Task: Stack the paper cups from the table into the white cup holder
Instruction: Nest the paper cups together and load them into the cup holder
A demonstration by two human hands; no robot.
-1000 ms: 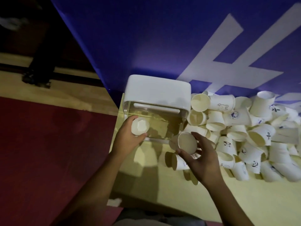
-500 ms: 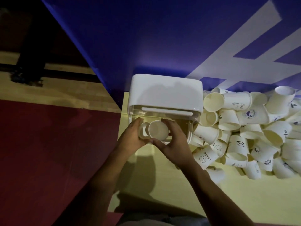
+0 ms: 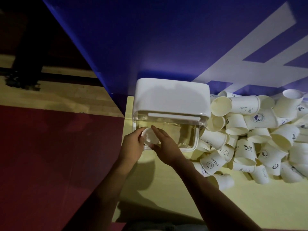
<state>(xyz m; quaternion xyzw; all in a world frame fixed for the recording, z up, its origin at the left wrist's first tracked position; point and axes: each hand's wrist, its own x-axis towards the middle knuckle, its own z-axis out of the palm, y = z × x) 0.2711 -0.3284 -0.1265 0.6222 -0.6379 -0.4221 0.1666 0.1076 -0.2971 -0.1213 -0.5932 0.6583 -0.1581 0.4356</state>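
Together, left hand (image 3: 132, 145) grips and flat right hand (image 3: 168, 145) touches a plain white cup (image 3: 150, 137).

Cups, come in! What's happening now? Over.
Left hand grips cup, right hand flat against it. Cup at white cup holder's front-left corner. Loose cups piled right.

This looks like a hall set up for an event or a demonstration. Behind the white cup holder (image 3: 171, 97) rises a large blue backdrop (image 3: 150, 39) printed with oversized white lettering (image 3: 250, 52) (only part of it is in frame, so it cannot be read). Left of the holder, past the edge of the pale yellow table (image 3: 250, 205), runs wooden strip flooring (image 3: 66, 95) bordered by a dark red mat (image 3: 50, 155). Right of the holder, printed paper cups (image 3: 250, 130) lie heaped in bulk.
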